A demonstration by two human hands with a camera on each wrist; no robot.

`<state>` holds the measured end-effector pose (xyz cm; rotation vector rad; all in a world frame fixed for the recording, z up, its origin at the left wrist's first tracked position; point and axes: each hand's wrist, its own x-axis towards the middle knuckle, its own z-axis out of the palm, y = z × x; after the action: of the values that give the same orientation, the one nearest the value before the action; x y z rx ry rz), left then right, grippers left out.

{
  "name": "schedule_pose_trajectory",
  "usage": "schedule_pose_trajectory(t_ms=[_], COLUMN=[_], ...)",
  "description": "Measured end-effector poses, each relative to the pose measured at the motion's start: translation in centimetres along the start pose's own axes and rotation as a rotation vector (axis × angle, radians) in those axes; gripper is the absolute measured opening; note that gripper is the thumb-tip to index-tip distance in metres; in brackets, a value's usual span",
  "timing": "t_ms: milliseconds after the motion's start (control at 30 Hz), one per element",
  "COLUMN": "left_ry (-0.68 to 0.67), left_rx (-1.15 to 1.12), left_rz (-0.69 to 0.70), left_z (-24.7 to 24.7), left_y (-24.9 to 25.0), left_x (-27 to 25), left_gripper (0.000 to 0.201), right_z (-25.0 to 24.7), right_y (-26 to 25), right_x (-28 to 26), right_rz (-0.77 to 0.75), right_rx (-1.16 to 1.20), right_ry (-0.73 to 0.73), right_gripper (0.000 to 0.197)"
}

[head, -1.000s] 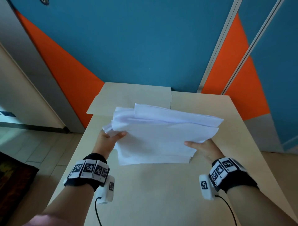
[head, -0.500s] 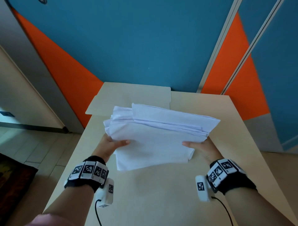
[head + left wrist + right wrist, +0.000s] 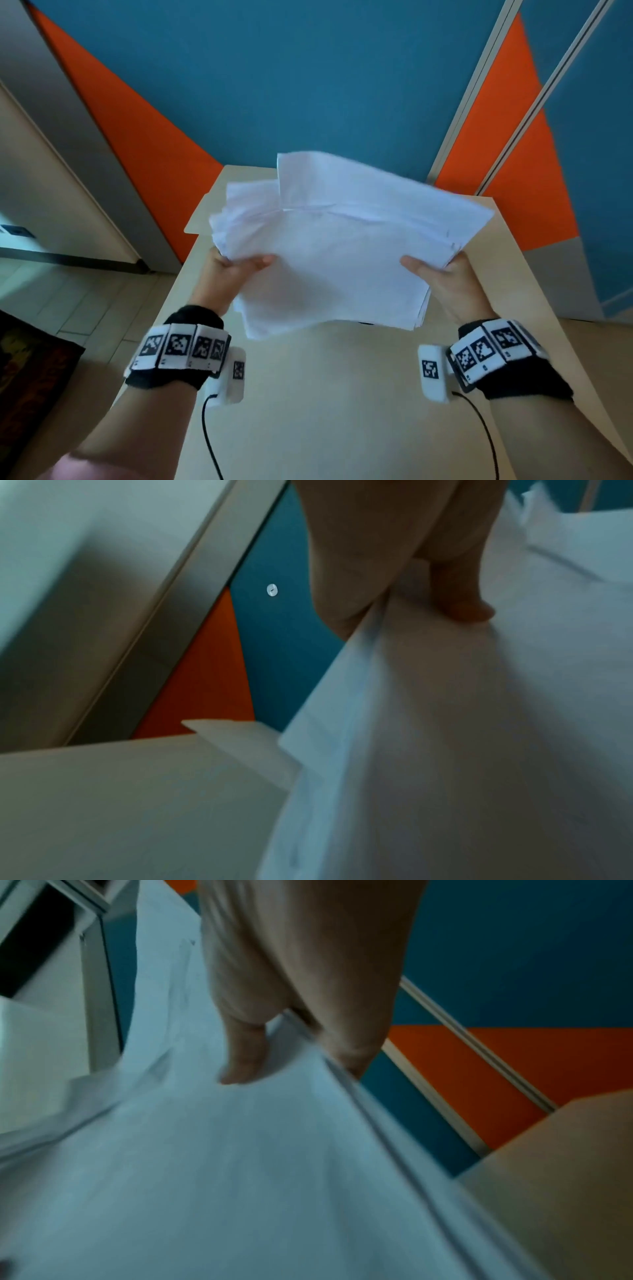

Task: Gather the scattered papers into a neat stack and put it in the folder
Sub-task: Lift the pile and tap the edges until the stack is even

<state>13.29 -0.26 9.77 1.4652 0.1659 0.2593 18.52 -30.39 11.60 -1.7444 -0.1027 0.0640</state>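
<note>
A thick, uneven stack of white papers [image 3: 342,246] is held up above the beige table [image 3: 325,394], its far edge tipped upward. My left hand [image 3: 236,274] grips the stack's left edge with the thumb on top; the left wrist view shows that thumb [image 3: 459,593] pressing the top sheet [image 3: 479,723]. My right hand [image 3: 435,277] grips the right edge the same way, thumb [image 3: 243,1053] on the papers [image 3: 240,1164]. The beige folder [image 3: 205,219] lies flat at the table's far left, mostly hidden behind the stack.
A blue and orange wall [image 3: 308,85] stands right behind the table. To the left are tiled floor [image 3: 68,294] and a dark rug [image 3: 30,377]. Cables hang from both wrist cameras over the near tabletop.
Both hands have lifted the stack higher and tilted its far edge up; it now covers most of the folder. The grips on both sides are unchanged.
</note>
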Motion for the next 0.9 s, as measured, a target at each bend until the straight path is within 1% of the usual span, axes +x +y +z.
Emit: schedule_pose_trajectory(t_ms=[33,67,100,133,167,200,267,300,333,367,400,433,500,567,633,700,767,833,900], left_ry=[-0.019,-0.034,-0.038,-0.032,-0.026,-0.031,-0.076,-0.104,-0.118,-0.113,-0.084,-0.044,0.008,0.033,0.012,-0.040,-0.078,-0.095,-0.090], left_rx=[-0.025,-0.046,-0.070,-0.100,-0.123,-0.137,-0.172,-0.184,-0.174,-0.141,-0.096,-0.066,-0.072,-0.098,-0.087,-0.029,0.035,0.040,0.027], left_rz=[0.035,0.059,0.062,0.046,0.019,-0.010,-0.065,-0.105,-0.147,-0.180,-0.196,-0.186,-0.118,-0.074,-0.086,-0.148,-0.190,-0.183,-0.150], left_z=[-0.2,-0.4,-0.5,-0.5,-0.6,-0.5,-0.7,-0.8,-0.8,-0.7,-0.4,0.0,0.9,1.5,1.2,0.6,0.1,0.0,0.0], left_y=[0.9,1.4,1.7,1.9,2.0,2.0,1.5,1.0,0.4,-0.2,-0.8,-1.2,-1.7,-2.0,-3.0,-4.5,-5.5,-5.8,-5.8], left_x=[0.2,0.4,0.5,0.6,0.7,0.7,0.6,0.5,0.4,0.3,0.1,0.0,-0.4,-0.6,-0.8,-1.3,-1.8,-2.0,-1.8], left_gripper=[0.032,0.033,0.032,0.026,0.020,0.017,0.033,0.043,0.053,0.061,0.063,0.059,0.044,0.036,0.044,0.057,0.056,0.049,0.044], right_z=[-0.5,-1.1,-1.4,-1.3,-1.2,-1.0,-0.9,-0.8,-0.6,-0.4,-0.1,0.2,1.1,1.6,1.8,1.8,1.5,0.8,0.2], right_y=[-0.4,-0.6,-0.7,-0.6,-0.3,0.0,0.7,0.9,1.0,1.1,1.2,1.3,1.6,2.4,3.4,4.5,4.6,4.2,3.0], right_x=[0.3,0.5,0.5,0.4,0.2,0.1,0.1,0.0,0.0,0.0,-0.2,-0.3,-0.8,-1.2,-1.6,-2.3,-2.7,-2.7,-2.3], right_rz=[-0.004,0.014,0.055,0.094,0.110,0.127,0.157,0.166,0.170,0.167,0.158,0.145,0.110,0.120,0.145,0.184,0.196,0.147,0.066], right_rx=[0.007,0.008,-0.009,-0.033,-0.062,-0.075,-0.030,-0.004,-0.002,-0.029,-0.054,-0.069,-0.083,-0.075,-0.057,-0.016,0.066,0.146,0.259], right_ry=[-0.067,-0.153,-0.236,-0.300,-0.328,-0.318,-0.250,-0.214,-0.173,-0.140,-0.111,-0.081,-0.027,0.019,0.015,-0.025,0.001,0.059,0.093], right_gripper=[0.023,0.041,0.055,0.058,0.053,0.047,0.045,0.038,0.024,0.013,0.011,0.010,0.007,0.008,0.011,0.021,0.031,0.033,0.037])
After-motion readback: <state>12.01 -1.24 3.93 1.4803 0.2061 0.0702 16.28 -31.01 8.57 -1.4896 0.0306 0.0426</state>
